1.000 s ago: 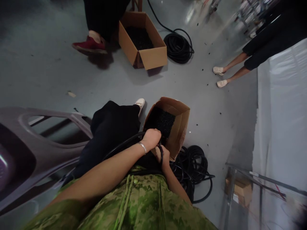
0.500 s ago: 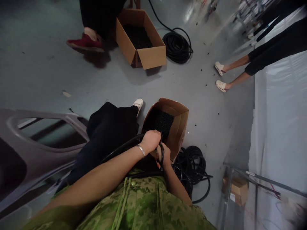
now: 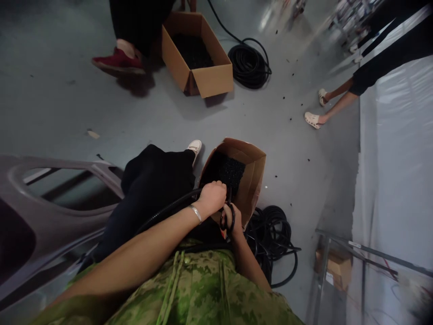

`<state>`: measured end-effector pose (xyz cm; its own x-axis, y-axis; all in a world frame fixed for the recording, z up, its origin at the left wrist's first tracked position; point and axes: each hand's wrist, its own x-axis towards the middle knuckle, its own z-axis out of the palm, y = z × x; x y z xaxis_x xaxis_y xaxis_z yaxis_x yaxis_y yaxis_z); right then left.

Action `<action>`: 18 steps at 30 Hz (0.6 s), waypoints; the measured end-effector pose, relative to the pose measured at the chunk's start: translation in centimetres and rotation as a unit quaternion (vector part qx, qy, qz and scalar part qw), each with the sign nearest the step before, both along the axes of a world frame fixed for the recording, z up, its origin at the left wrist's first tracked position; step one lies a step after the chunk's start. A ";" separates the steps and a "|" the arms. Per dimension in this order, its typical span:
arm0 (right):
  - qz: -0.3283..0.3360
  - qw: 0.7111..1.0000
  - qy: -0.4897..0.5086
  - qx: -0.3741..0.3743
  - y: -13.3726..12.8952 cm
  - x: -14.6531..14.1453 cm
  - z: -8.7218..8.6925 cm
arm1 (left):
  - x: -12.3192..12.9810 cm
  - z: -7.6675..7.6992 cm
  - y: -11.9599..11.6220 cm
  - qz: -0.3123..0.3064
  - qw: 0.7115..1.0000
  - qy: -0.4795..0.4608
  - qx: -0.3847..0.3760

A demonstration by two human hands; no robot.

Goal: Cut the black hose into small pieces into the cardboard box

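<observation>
Left hand (image 3: pixel 212 197) curls (tightly) beside right hand (image 3: pixel 236 220).

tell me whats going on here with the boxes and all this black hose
A seated person grips a black hose in the left hand and black-handled scissors in the right hand, close together over an open cardboard box with small black pieces inside. Tangled hose lies beside it on the floor. Across from them, someone in a red shoe is beside another open box.

Far box (image 3: pixel 214 81) beyond near box (image 3: pixel 254 178), far coil (image 3: pixel 248 67) and near coil (image 3: pixel 276 228) to their respective right sides
</observation>
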<state>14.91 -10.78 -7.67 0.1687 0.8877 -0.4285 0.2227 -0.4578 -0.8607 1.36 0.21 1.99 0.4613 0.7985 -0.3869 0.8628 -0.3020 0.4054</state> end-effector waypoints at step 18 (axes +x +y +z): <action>0.103 0.986 -0.065 0.117 2.0 1.5 5.9 | -2.5 2.7 1.1 0.100 0.983 -0.150 0.031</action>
